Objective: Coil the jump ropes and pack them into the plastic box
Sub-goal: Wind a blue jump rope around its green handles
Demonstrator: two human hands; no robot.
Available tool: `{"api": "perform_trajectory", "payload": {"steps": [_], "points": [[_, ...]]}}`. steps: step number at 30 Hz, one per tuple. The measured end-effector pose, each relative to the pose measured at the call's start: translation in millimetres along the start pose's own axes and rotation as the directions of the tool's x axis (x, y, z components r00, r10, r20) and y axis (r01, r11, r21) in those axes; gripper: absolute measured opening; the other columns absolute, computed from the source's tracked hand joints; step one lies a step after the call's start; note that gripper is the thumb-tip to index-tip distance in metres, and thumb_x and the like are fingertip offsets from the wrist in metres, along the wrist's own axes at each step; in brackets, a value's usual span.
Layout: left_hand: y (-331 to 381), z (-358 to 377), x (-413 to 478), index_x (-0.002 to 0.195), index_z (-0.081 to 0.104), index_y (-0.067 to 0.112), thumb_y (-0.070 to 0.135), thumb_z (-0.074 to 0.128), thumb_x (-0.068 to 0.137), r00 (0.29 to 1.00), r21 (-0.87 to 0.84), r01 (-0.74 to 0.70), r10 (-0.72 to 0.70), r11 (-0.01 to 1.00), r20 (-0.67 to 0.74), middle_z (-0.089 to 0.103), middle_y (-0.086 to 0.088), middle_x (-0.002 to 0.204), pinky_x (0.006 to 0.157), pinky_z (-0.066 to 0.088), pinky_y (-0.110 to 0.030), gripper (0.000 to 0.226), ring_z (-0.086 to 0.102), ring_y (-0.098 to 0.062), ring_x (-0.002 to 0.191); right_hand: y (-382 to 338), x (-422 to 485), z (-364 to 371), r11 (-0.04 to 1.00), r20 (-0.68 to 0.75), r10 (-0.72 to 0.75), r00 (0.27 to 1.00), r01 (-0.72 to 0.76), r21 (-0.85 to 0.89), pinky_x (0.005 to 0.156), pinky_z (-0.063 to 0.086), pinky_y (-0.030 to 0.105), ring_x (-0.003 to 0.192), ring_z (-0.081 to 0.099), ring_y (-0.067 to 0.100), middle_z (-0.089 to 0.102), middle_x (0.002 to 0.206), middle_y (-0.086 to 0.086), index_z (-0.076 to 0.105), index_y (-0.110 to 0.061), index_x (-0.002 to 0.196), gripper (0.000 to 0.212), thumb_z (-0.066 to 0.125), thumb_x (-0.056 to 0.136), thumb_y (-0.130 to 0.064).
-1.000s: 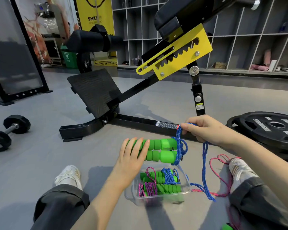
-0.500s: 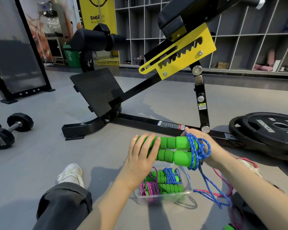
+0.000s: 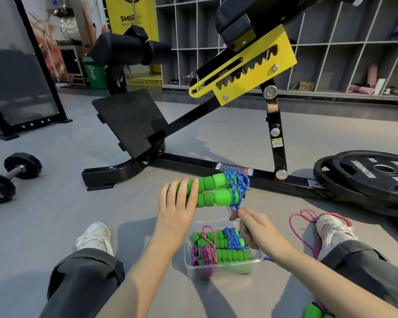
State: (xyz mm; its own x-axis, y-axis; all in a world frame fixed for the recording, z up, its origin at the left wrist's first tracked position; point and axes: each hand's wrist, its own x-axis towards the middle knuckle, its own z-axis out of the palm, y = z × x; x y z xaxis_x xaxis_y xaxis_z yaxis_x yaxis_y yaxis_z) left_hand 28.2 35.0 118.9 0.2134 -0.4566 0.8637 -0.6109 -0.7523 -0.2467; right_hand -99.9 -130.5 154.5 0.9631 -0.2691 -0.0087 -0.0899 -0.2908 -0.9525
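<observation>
Loose handle (image 3: pixel 313 312): one green handle at the near right edge, with a bit of pink cord beside it; I judge it belongs to the pink rope.
Plastic box (image 3: pixel 230 268): it stands on the floor between the person's legs, with no lid to be seen.
Packed ropes: two coiled ropes lie inside the box, one with pink cord (image 3: pixel 205 253) and one with blue cord (image 3: pixel 232 237).
Right hand (image 3: pixel 260 232): it is just above the far right corner of the box and pinches the free blue strand between thumb and fingers.
Left hand (image 3: pixel 177 216): its fingers are wrapped round the left end of the two green handles (image 3: pixel 216 191), held side by side above the floor, just beyond the box.
Blue rope (image 3: pixel 236 187): its cord is already wound several turns round the right end of the handles; a short tail runs down to the right hand.
Pink rope (image 3: pixel 290 222): one, loose on the floor at the right shoe, not coiled.
Count of ropes: four in view.
Progress: I judge about half is done; the blue rope needs its end tucked and packing, then the pink one needs coiling.
Bench (image 3: pixel 129 125): one, beyond the hands.
Weight plates (image 3: pixel 377 175): two, stacked, far right.
Dumbbells (image 3: pixel 21 166): at least two, far left.
</observation>
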Motion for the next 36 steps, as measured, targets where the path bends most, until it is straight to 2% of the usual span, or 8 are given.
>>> {"api": "perform_trajectory", "payload": {"steps": [5,9,14,17,20,23,32,36], "points": [[-6,11,-7,0.135,0.039,-0.001,-0.007,0.021,0.095,1.0,0.036,-0.014,0.013,0.999,0.025,0.043,-0.021,0.124,0.101,0.033,-0.052,0.044,0.044,-0.037,0.111,-16,-4,-9,0.939,0.202,0.036,0.979,0.036,-0.343,0.041,0.03,0.018,0.036,0.031,0.002,0.034,0.055,0.0,0.042,-0.012,0.075,0.025,0.043,0.098,-0.021],[-10,15,-12,0.134,0.04,-0.001,-0.007,0.018,0.096,0.997,0.038,-0.066,0.065,0.997,0.032,0.042,-0.021,0.124,0.1,0.034,-0.052,0.045,0.045,-0.038,0.11,-26,-13,-20,0.817,0.384,0.118,0.916,0.131,-0.562,0.048,0.05,0.042,0.048,0.049,0.02,0.042,0.058,0.002,0.035,-0.012,0.074,0.028,0.047,0.094,-0.028],[-5,10,-3,0.13,0.044,0.003,-0.011,0.037,0.088,0.983,0.017,-0.173,0.174,0.985,-0.059,0.044,-0.017,0.124,0.099,0.037,-0.05,0.046,0.046,-0.036,0.111,-48,-26,-40,0.775,0.532,0.052,0.845,0.302,-0.555,0.046,0.037,0.027,0.046,0.037,0.014,0.031,0.058,0.003,0.032,-0.004,0.076,0.028,0.05,0.092,-0.017],[-1,5,1,0.129,0.046,0.005,-0.009,0.03,0.095,0.976,-0.004,-0.194,0.192,0.981,-0.098,0.045,-0.016,0.125,0.099,0.037,-0.048,0.04,0.046,-0.034,0.112,-58,-27,-59,0.817,0.554,0.038,0.832,0.294,-0.496,0.047,0.04,0.025,0.042,0.046,0.011,0.04,0.057,0.007,0.045,-0.004,0.079,0.027,0.052,0.095,-0.025],[3,2,3,0.13,0.046,0.007,-0.007,0.031,0.096,0.974,0.008,-0.196,0.196,0.98,-0.111,0.044,-0.015,0.127,0.104,0.03,-0.046,0.039,0.046,-0.033,0.113,-66,-25,-71,0.852,0.487,-0.036,0.873,0.281,-0.441,0.047,0.041,0.022,0.041,0.046,0.009,0.039,0.054,0.005,0.056,0.001,0.081,0.033,0.057,0.091,-0.03],[8,0,6,0.13,0.046,0.008,-0.005,0.033,0.097,0.968,0.005,-0.217,0.216,0.976,-0.126,0.044,-0.014,0.127,0.105,0.028,-0.045,0.037,0.046,-0.032,0.114,-69,-22,-76,0.854,0.341,-0.221,0.914,0.35,-0.385,0.046,0.034,0.019,0.047,0.039,0.004,0.043,0.05,-0.008,0.069,-0.02,0.069,0.022,0.064,0.081,-0.037],[23,-17,11,0.137,0.037,0.009,-0.001,0.032,0.1,0.94,-0.09,-0.307,0.288,0.947,-0.185,0.043,-0.012,0.128,0.107,0.027,-0.044,0.038,0.045,-0.029,0.116,-53,-8,-78,0.87,0.069,-0.404,0.912,0.407,-0.277,0.051,0.035,0.022,0.051,0.043,0.008,0.052,0.053,0.01,0.059,-0.007,0.058,0.039,0.07,0.066,-0.043],[31,-18,12,0.137,0.036,0.011,0.001,0.036,0.099,0.929,-0.136,-0.327,0.292,0.935,-0.229,0.044,-0.01,0.126,0.108,0.029,-0.044,0.038,0.046,-0.028,0.115,-48,-5,-83,0.876,-0.096,-0.465,0.88,0.442,-0.19,0.05,0.03,0.015,0.05,0.036,0.005,0.047,0.05,0.0,0.055,-0.001,0.059,0.04,0.067,0.072,-0.036]]}}
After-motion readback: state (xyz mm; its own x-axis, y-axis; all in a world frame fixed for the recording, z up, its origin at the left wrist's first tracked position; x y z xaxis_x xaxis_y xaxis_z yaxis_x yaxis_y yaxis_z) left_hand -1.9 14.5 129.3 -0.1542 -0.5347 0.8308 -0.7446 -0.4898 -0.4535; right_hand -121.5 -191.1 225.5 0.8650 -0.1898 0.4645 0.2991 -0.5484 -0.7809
